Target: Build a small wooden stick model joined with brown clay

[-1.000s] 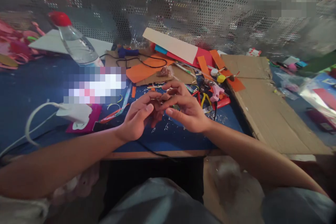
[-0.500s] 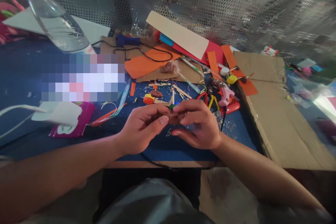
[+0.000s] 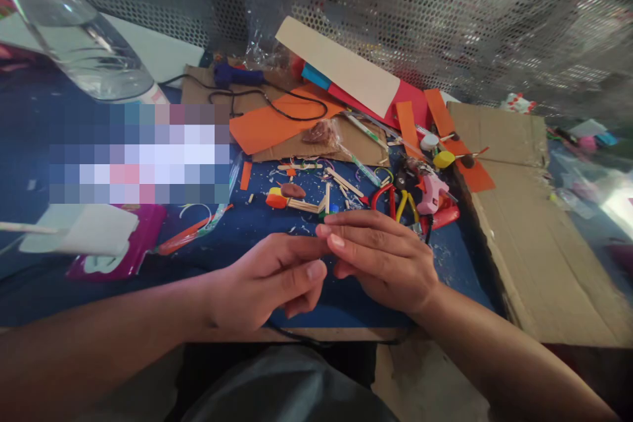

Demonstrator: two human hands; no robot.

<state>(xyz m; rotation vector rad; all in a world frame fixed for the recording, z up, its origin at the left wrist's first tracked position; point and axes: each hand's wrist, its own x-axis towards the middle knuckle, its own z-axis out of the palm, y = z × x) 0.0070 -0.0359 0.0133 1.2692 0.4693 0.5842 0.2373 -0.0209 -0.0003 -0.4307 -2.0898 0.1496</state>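
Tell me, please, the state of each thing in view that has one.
Left hand: fingers curled, inside hidden.
Right hand: fingers together, slightly bent.
Bottle: capped, partly filled.
Yellow-handled tool: handles apart.
Upper brown lump: in clear plastic.
Lower brown lump: unwrapped.
Black cord: loosely looped.

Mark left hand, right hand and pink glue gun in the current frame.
Left hand (image 3: 264,282): head view, thumb side of the hand.
Right hand (image 3: 394,257): head view, back of the hand.
Pink glue gun (image 3: 432,192): head view, its pink body.
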